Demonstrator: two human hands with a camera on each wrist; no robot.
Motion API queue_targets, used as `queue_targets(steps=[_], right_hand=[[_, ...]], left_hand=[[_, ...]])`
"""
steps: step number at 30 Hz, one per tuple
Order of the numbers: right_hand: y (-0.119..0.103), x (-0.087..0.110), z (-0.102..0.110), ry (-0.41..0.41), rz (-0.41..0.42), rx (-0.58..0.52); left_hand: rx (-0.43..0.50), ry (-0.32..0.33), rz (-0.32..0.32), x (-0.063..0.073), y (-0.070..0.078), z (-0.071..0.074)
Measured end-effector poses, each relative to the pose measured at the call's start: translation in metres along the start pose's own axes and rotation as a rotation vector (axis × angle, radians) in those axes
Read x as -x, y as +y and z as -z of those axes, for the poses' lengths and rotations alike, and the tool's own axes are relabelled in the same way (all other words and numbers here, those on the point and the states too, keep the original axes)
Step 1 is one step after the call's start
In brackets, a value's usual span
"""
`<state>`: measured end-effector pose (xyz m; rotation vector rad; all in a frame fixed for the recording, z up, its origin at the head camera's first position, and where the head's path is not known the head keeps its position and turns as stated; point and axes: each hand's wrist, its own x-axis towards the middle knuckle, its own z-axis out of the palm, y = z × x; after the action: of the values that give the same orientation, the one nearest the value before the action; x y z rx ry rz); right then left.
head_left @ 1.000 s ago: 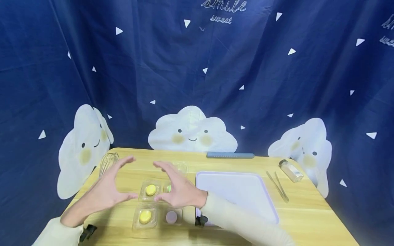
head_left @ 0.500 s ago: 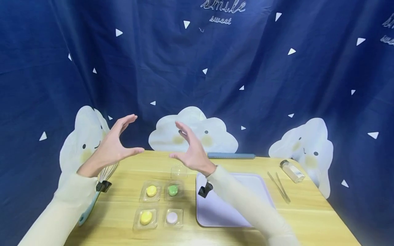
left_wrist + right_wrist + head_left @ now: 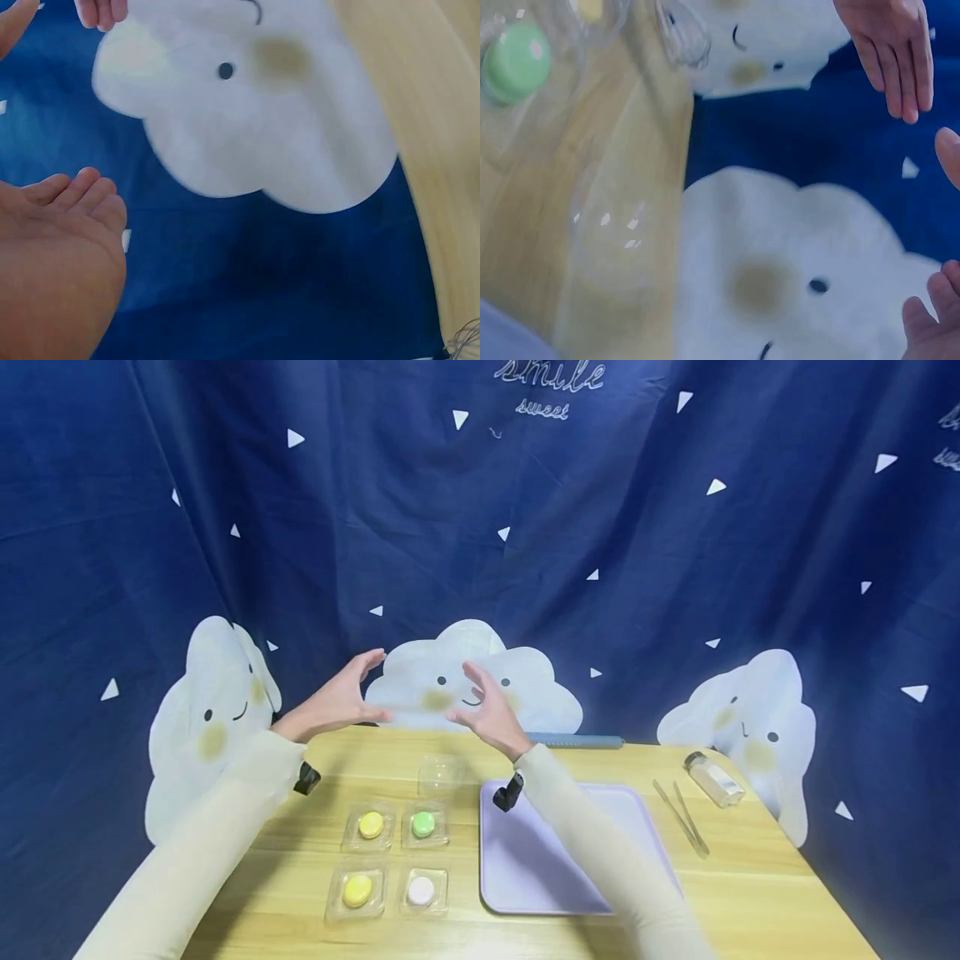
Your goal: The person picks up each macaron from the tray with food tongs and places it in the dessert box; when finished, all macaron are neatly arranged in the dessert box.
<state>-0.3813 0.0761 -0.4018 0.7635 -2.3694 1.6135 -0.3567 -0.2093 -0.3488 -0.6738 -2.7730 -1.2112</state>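
Observation:
Both hands are raised in the air over the far side of the table, palms facing with a gap between them. My left hand (image 3: 337, 700) has its fingers and thumb spread in a C shape and holds nothing. Opposite it, my right hand (image 3: 493, 717) is spread the same way, also without anything in it. Below them on the table sit a yellow macaron (image 3: 371, 825), a green macaron (image 3: 423, 824), another yellow macaron (image 3: 357, 890) and a pale lilac macaron (image 3: 421, 891), each in a clear plastic tray. Behind these stands a clear plastic piece (image 3: 440, 774).
A lilac tray (image 3: 555, 906) lies under the right forearm. Tweezers (image 3: 682, 818) and a dark-capped jar (image 3: 714, 778) lie at the right. A blue-grey bar (image 3: 585, 741) lies along the back edge. The whisk (image 3: 682, 34) is at the left, behind my left arm in the head view.
Both hands rose from above the macarons toward the back, then shifted right, the left more, narrowing the gap between them. The macarons and trays stayed in place.

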Motion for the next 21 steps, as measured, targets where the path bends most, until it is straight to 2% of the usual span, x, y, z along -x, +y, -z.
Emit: queue_targets(steps=[4,8,14,21], right_hand=[[0.02,0.0,0.001,-0.038,-0.073,0.037],[0.034,0.004,-0.002,-0.076,-0.117,0.056],[0.049,0.013,-0.008,-0.134,-0.155,0.066],[0.061,0.026,-0.014,-0.252,-0.2,0.086]], left_hand=[[0.014,-0.07,0.028,-0.016,-0.011,-0.016],[0.011,-0.144,0.056,-0.025,-0.019,-0.033],[0.017,-0.268,0.112,-0.029,-0.029,-0.059],[0.01,-0.327,0.145,-0.029,-0.039,-0.086]])
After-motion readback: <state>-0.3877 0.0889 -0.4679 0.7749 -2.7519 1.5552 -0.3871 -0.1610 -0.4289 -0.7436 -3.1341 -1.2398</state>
